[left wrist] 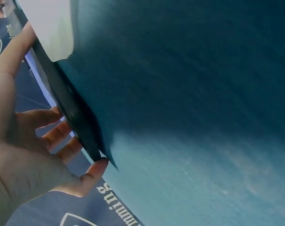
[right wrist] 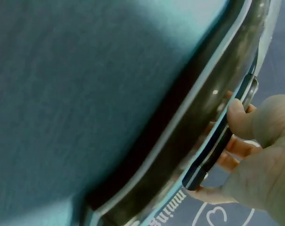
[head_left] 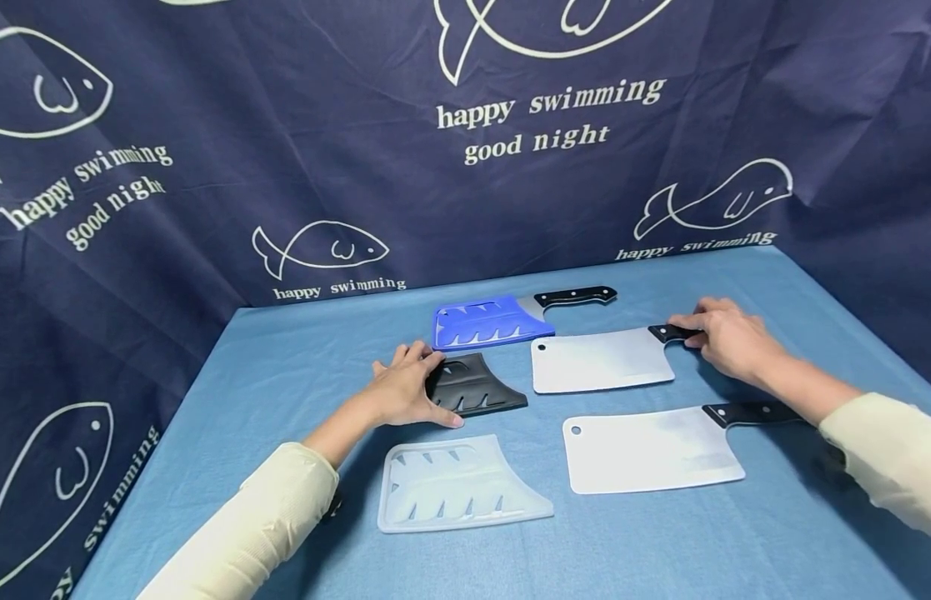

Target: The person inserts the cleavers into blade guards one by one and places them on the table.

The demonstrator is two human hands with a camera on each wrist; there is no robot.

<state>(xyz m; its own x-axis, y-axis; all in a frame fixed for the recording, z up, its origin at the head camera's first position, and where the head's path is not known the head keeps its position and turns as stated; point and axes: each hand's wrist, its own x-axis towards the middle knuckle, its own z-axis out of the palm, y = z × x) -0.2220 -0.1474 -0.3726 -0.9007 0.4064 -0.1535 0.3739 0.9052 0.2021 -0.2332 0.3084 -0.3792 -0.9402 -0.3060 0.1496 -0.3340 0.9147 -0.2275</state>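
Observation:
My left hand (head_left: 407, 388) grips a black blade guard (head_left: 473, 383) by its left end, thumb along the near edge and fingers on the far side. In the left wrist view the guard (left wrist: 69, 106) is edge-on between thumb and fingers. With my right hand (head_left: 728, 337) I hold the black handle (head_left: 669, 333) of a cleaver whose bare blade (head_left: 603, 362) points left toward the guard. The right wrist view shows thumb and fingers pinching that handle (right wrist: 217, 141). A gap separates blade and guard.
Nearer me lie a second bare cleaver (head_left: 653, 450), under my right forearm, and a translucent white guard (head_left: 461, 487). Behind, a cleaver (head_left: 578, 297) sits in a blue guard (head_left: 488, 322). A dark fish-print cloth (head_left: 405, 167) hangs at the back of the blue-covered table (head_left: 300, 367).

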